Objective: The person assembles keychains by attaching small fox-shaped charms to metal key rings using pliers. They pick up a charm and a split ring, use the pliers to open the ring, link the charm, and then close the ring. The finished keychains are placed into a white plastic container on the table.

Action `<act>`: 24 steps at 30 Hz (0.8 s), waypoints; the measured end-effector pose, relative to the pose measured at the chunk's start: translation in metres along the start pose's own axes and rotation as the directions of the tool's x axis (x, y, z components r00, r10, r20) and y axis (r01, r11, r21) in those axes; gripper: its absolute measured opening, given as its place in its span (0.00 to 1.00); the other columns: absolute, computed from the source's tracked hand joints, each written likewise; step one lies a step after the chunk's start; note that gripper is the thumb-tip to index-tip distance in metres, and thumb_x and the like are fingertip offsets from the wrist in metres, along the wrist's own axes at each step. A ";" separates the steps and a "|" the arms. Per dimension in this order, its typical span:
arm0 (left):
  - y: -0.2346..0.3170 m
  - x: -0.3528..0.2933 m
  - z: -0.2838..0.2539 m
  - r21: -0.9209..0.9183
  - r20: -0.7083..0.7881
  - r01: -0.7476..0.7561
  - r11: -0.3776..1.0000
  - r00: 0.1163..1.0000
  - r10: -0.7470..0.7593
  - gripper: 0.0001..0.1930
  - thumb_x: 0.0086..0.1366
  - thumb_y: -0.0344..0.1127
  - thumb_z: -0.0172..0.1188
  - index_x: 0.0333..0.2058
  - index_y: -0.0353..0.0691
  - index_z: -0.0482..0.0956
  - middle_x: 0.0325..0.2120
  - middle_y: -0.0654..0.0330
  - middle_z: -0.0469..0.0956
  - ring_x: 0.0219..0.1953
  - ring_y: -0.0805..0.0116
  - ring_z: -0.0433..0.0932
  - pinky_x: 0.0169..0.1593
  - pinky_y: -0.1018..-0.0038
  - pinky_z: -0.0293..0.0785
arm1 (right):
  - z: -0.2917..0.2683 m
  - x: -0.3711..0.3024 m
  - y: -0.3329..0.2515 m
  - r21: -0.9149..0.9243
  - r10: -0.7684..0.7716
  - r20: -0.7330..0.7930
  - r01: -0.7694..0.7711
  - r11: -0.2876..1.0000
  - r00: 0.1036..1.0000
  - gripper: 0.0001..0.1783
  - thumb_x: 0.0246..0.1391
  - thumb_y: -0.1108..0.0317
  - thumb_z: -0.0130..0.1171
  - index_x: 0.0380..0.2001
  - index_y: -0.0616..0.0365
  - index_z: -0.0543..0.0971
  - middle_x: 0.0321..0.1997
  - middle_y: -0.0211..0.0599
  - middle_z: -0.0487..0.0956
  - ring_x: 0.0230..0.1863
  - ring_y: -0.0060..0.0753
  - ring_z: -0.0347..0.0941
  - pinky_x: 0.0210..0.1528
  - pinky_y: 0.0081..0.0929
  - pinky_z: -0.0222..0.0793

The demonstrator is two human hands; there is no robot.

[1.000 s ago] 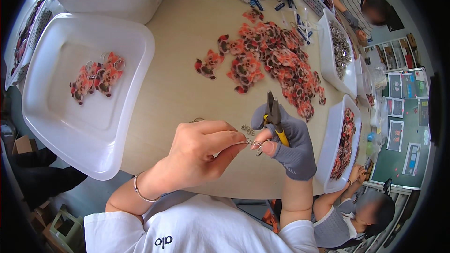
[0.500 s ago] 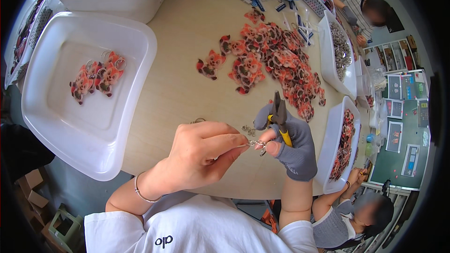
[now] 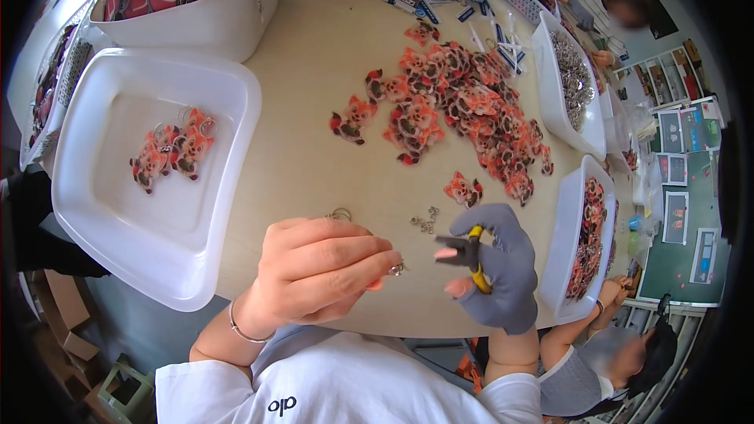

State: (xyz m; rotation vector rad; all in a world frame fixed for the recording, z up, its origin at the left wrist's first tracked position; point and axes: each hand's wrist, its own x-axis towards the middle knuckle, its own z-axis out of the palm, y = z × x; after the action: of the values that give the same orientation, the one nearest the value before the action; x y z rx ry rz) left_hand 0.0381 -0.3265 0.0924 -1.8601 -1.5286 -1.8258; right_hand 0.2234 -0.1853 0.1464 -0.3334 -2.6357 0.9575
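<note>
My left hand (image 3: 323, 271) is bare and closed, pinching a small silver chain piece (image 3: 397, 268) at its fingertips. A bit of orange-red shows under those fingers; the rest is hidden in the hand. In a grey fingerless glove, my right hand (image 3: 506, 271) grips pliers (image 3: 463, 252) with yellow handles, their dark jaws pointing left toward the chain piece but apart from it. Just beyond the hands lie several small silver links (image 3: 425, 221) and, partly behind my left hand, metal rings (image 3: 340, 213). A single orange animal-shaped charm (image 3: 463, 188) lies beyond the pliers.
A large pile of orange charms (image 3: 479, 102) covers the table's middle right. At left stands a white tub (image 3: 94, 180) holding several charms with rings. Bins of metal hardware (image 3: 573, 82) and finished-looking charms (image 3: 587, 243) line the right edge. Two people sit at the right.
My hands have drawn apart, and the chain piece is now only in my left fingers. The pliers have swung from pointing up to pointing left. The lone charm has come into fuller view.
</note>
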 end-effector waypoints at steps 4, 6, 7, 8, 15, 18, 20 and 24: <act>0.004 0.003 -0.003 0.036 -0.001 -0.024 0.999 1.000 0.024 0.08 0.50 0.28 0.66 0.32 0.39 0.83 0.29 0.64 0.80 0.27 0.70 0.79 0.24 0.79 0.75 | -0.003 -0.006 -0.010 -0.183 -0.039 0.045 0.047 0.982 0.998 0.20 0.43 0.53 0.68 0.21 0.59 0.75 0.41 0.41 0.73 0.40 0.44 0.69 0.41 0.40 0.65; 0.006 0.004 -0.003 0.052 0.004 -0.035 0.998 0.999 0.035 0.07 0.52 0.29 0.66 0.32 0.40 0.83 0.29 0.64 0.80 0.28 0.71 0.79 0.24 0.79 0.75 | -0.002 -0.010 -0.013 -0.228 -0.056 0.050 0.067 0.971 0.997 0.20 0.43 0.52 0.68 0.21 0.58 0.75 0.41 0.41 0.73 0.41 0.44 0.69 0.41 0.42 0.64; 0.006 0.004 -0.002 0.059 0.009 -0.042 0.997 0.999 0.042 0.07 0.52 0.30 0.66 0.32 0.40 0.83 0.29 0.64 0.80 0.28 0.71 0.79 0.24 0.79 0.75 | -0.001 -0.011 -0.014 -0.241 -0.058 0.047 0.068 0.968 0.997 0.20 0.43 0.52 0.67 0.21 0.58 0.75 0.41 0.41 0.73 0.41 0.44 0.69 0.41 0.42 0.64; 0.007 0.005 -0.002 0.067 0.015 -0.049 0.997 0.999 0.048 0.06 0.53 0.30 0.66 0.32 0.40 0.83 0.29 0.64 0.80 0.28 0.71 0.79 0.24 0.79 0.75 | 0.000 -0.011 -0.015 -0.254 -0.060 0.043 0.069 0.965 0.997 0.19 0.44 0.52 0.67 0.22 0.58 0.75 0.41 0.41 0.73 0.41 0.44 0.69 0.41 0.41 0.64; 0.012 0.007 -0.003 0.115 0.053 -0.072 0.991 0.996 0.066 0.05 0.55 0.31 0.65 0.31 0.41 0.83 0.29 0.64 0.80 0.28 0.71 0.80 0.25 0.80 0.74 | 0.000 -0.018 -0.018 -0.276 -0.050 0.044 0.061 0.959 0.998 0.17 0.41 0.55 0.69 0.22 0.56 0.75 0.40 0.39 0.72 0.40 0.43 0.68 0.39 0.40 0.63; 0.013 0.009 -0.003 0.124 0.055 -0.083 0.989 0.996 0.076 0.04 0.55 0.32 0.65 0.31 0.40 0.83 0.29 0.64 0.80 0.28 0.71 0.80 0.25 0.80 0.74 | 0.000 -0.020 -0.020 -0.290 -0.053 0.029 0.060 0.955 0.998 0.17 0.40 0.56 0.70 0.20 0.55 0.74 0.39 0.38 0.72 0.39 0.42 0.68 0.38 0.39 0.63; 0.013 0.009 -0.004 0.116 0.059 -0.086 0.990 0.995 0.079 0.04 0.56 0.32 0.65 0.31 0.40 0.83 0.29 0.64 0.80 0.28 0.71 0.80 0.25 0.80 0.74 | 0.000 -0.020 -0.021 -0.292 -0.064 0.020 0.067 0.954 0.998 0.17 0.39 0.56 0.70 0.20 0.55 0.74 0.38 0.38 0.72 0.37 0.42 0.69 0.37 0.39 0.63; 0.012 0.009 -0.005 0.093 0.064 -0.100 0.991 0.994 0.094 0.05 0.57 0.34 0.64 0.31 0.40 0.83 0.29 0.64 0.80 0.29 0.70 0.80 0.26 0.79 0.75 | 0.000 -0.021 -0.024 -0.321 -0.077 0.025 0.081 0.944 0.997 0.18 0.38 0.56 0.71 0.18 0.54 0.73 0.35 0.38 0.71 0.34 0.42 0.69 0.35 0.38 0.62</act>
State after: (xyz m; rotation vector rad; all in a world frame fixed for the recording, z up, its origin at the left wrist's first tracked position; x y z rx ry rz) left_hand 0.0408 -0.3304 0.1070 -1.9249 -1.4883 -1.6405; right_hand 0.2399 -0.2097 0.1583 -0.2937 -2.7916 0.5019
